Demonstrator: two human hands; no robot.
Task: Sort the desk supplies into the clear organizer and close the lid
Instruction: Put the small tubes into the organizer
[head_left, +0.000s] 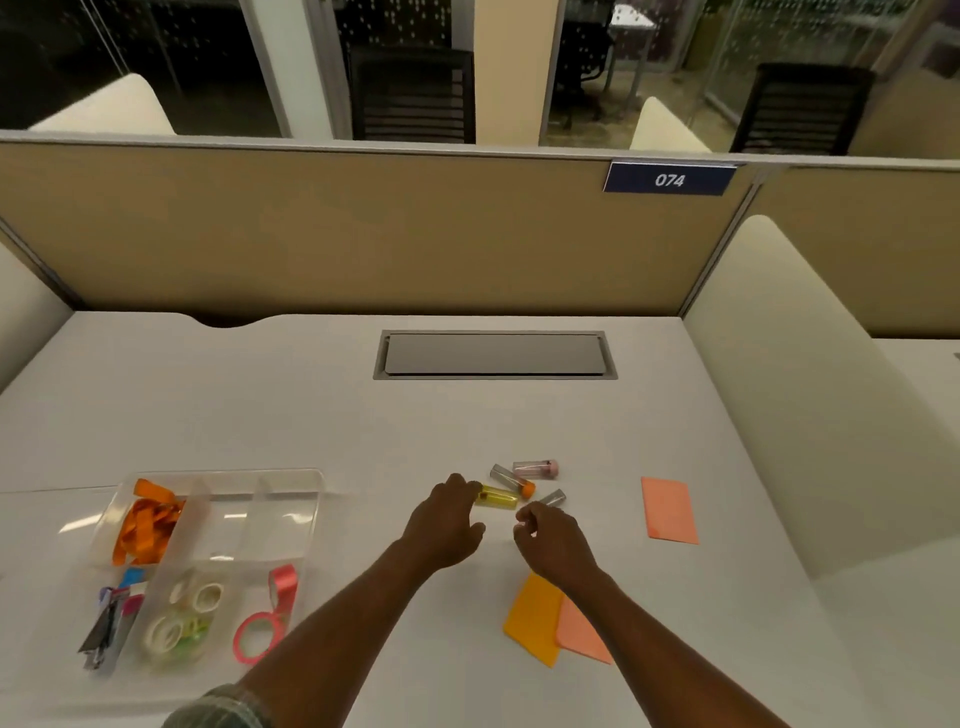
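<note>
1. Nearest to me, a checked sleeve (218, 706) shows at the bottom edge, and both bare forearms reach out over the white desk (675, 649).
2. Under the right forearm lie an orange paper (535, 618) and a salmon paper (579, 631), the two overlapping.
3. On the near left stands the clear organizer (270, 475). Its front compartments hold dark clips (109, 623) and white tape rolls (166, 631). A pink tape roll (257, 636) sits at its near right corner; whether inside or just outside, I cannot tell. An orange ribbon (145, 525) fills the far left compartment.
4. Mid-desk, the left hand (447, 525) lies knuckles up, its fingertips curled down onto the left end of a yellow tube (498, 498). Whether it grips the tube or only touches it, I cannot tell.
5. Just beside it, the right hand (553, 543) has its fingers curled inward with the thumb close to them. Whether it pinches anything, I cannot tell.
6. A small grey tube (553, 498) lies just past the right knuckles.
7. Beyond the yellow tube lie an orange-capped tube (511, 480) and a pink-capped tube (535, 467), close together, well apart from the organizer.
8. Off to the right lies another salmon sheet (669, 510).
9. Farther back a grey cable hatch (493, 354) is set into the desk.
10. Behind stands a tan partition (311, 234) with a blue sign (669, 179) reading 074, and a dark chair (413, 93) beyond it.
</note>
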